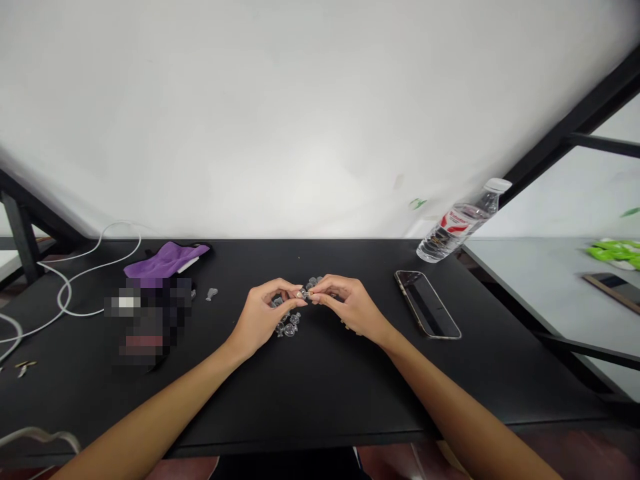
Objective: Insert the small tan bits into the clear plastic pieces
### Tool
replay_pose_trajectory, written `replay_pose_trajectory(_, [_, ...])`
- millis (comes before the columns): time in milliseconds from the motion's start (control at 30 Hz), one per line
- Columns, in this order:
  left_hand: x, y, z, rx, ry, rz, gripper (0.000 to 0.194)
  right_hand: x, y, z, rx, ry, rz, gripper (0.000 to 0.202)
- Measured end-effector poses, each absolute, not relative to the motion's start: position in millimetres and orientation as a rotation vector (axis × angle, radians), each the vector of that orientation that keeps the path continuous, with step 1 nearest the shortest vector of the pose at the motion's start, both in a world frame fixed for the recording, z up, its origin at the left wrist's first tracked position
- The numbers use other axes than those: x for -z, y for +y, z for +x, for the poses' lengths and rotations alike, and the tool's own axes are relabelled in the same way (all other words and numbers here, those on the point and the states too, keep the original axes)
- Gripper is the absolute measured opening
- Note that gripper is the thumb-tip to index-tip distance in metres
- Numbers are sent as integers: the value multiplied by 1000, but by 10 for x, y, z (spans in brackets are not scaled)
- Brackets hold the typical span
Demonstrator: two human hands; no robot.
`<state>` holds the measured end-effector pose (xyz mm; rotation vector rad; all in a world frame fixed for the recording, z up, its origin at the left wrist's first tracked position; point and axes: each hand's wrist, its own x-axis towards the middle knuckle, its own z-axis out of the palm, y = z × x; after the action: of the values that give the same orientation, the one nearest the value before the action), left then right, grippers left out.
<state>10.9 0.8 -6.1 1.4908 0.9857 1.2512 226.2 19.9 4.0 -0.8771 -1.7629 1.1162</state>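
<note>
Over the middle of the black table, my left hand (267, 308) and my right hand (347, 301) meet, fingertips almost touching. Between them is a small clear plastic piece (303, 293), pinched by thumb and forefinger from both sides. Its exact kind is too small to make out. Several similar clear plastic pieces (289, 328) lie in a loose pile on the table, beside and below my left fingers. More clear pieces (314, 282) show just behind the fingertips; my hands partly hide them.
A phone (429, 304) lies right of my right hand, with a water bottle (463, 221) standing behind it. To the left are a purple cloth item (165, 262), a blurred-out patch, a lone clear piece (212, 293) and a looped white cable (64, 293). A white wall (280, 120) rises behind the table.
</note>
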Motion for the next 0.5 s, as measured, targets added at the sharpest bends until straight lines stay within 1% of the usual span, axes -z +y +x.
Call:
replay_pose_trajectory(133, [53, 12, 104, -1258, 951, 1461, 12, -32, 199, 2273, -1123, -1753, -882, 13])
replay_pose_trajectory(500, [57, -1, 101, -1292, 935, 1533, 9, -59, 160, 2263, -1208, -1766, -932, 18])
